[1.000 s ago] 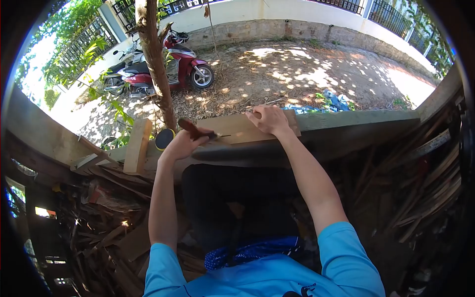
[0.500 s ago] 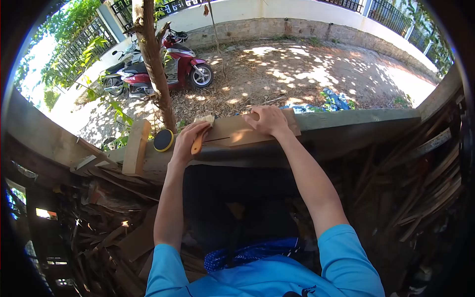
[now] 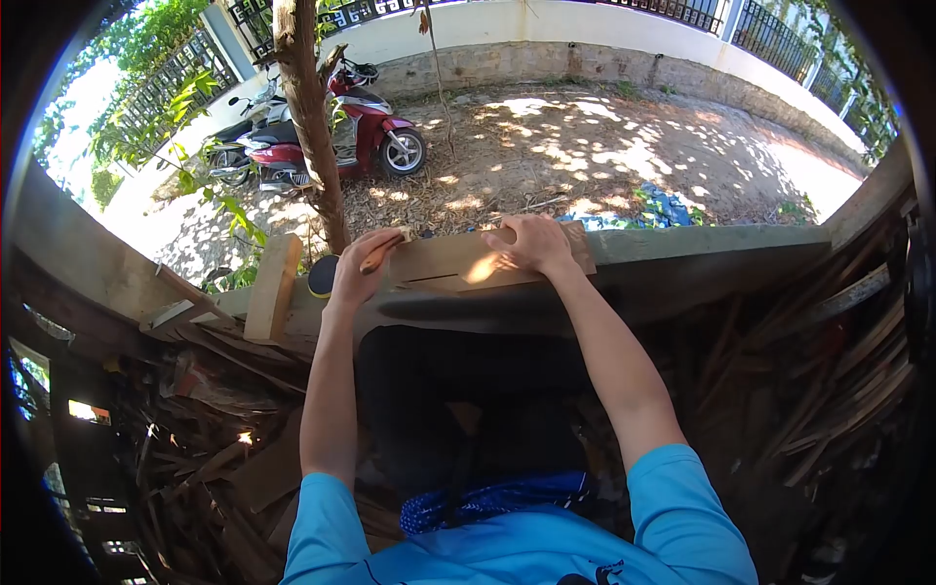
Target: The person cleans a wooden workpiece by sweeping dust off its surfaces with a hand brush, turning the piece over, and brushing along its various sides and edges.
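Left hand (image 3: 361,268): fingers curled closed around the handle of a brush (image 3: 383,255). Handle slants across the fist; pale bristles at its far end, near the board's far edge. Whether they touch the wood: cannot tell.

Right hand (image 3: 534,244): fingers bent and part-open, laid over the right part of the board (image 3: 444,257), thumb towards the left. Whether the fingertips hook the far edge or only press: cannot tell.

Board lies along the ledge (image 3: 712,239), between and under the hands. Dark line near its near edge, groove or mark not clear from where I stand; patch of sunlight beside the right hand.

Step in hand, judged from the grip: brushing the board's face, right hand steadying. Another stroke would call for bristles laid flat on the wood, left wrist loose, right hand firm and out of the brush's path.

Just left of the left hand: round pad (image 3: 322,277), dark face, yellow rim. Beyond it, a block (image 3: 273,288) leaning at the ledge. Below, scrap wood (image 3: 244,478) either side of the person's legs. Outside: tree trunk (image 3: 310,107), red scooter (image 3: 369,117), blue sheet (image 3: 668,207) on sun-dappled ground, pale wall behind.
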Demonstrator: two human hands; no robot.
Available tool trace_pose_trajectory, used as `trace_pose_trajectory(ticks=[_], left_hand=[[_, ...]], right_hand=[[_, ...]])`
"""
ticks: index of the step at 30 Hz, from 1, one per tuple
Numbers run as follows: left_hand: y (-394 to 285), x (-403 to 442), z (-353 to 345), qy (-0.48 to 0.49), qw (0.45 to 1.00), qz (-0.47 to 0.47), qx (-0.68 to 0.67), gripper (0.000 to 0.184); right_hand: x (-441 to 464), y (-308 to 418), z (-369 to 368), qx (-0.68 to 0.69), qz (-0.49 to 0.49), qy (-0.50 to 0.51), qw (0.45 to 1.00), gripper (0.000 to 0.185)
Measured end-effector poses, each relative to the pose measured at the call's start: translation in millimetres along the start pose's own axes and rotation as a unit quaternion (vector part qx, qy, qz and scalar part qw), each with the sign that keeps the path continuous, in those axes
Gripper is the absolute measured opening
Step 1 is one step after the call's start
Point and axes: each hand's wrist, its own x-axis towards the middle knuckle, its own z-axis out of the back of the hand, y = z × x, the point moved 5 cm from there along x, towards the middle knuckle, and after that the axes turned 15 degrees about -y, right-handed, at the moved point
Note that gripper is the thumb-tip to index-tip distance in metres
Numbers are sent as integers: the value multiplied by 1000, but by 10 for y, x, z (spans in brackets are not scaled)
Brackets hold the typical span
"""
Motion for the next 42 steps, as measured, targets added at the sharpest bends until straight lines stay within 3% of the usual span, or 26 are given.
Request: trace_pose_trajectory(ticks=[1, 5, 8, 9, 12, 15, 18, 19, 21, 23, 24, 26, 29, 32, 39, 42], left_hand=[[-3, -58, -26, 1, 999, -35, 28, 30], [-329, -163, -80, 91, 994, -16, 57, 33], [-481, -228, -92, 192, 980, 51, -31, 34], [-675, -214, -21, 199, 972, 116, -45, 28], [-658, -126, 52, 230, 963, 139, 1, 27], [-302, -57, 44, 184, 964, 181, 59, 28], [-267, 7, 87, 81, 987, 104, 97, 27], [-294, -6, 90, 61, 991, 110, 39, 29], [-374, -43, 96, 30, 988, -77, 130, 43], [-259, -117, -17, 48, 987, -104, 110, 50], [-261, -134, -76, 138, 984, -9, 110, 48], [-443, -147, -26, 153, 978, -2, 139, 39], [-534, -222, -61, 293, 945, 109, -99, 31], [-672, -282, -25, 349, 919, 137, -120, 31], [-292, -72, 21, 114, 977, 144, 113, 29], [-341, -77, 6, -31, 987, -9, 156, 36]], right_hand=[[7, -7, 3, -3, -2, 3, 1000, 67], [13, -37, -30, -9, -6, -5, 1000, 67], [-16, -16, -26, -3, -4, -14, 1000, 67], [-21, -24, -26, 0, 1, -27, 1000, 68], [-4, -20, 6, 7, -3, -27, 1000, 67], [-6, 12, 38, 1, -17, -10, 1000, 66], [-24, 13, 59, -19, -31, 0, 999, 65], [-5, 19, 26, -18, -24, -4, 1000, 66], [25, 2, -33, 5, 3, -23, 1000, 64], [6, 64, 13, 7, 2, -48, 999, 58], [13, 78, -4, 8, 5, -46, 999, 57], [20, 50, -13, 3, 0, -45, 999, 55], [16, 62, -21, 19, 16, -67, 997, 53], [6, 80, -5, 14, 4, -66, 998, 53], [26, 6, -72, 6, 14, -84, 996, 57], [46, 2, -84, 3, 7, -76, 997, 58]])
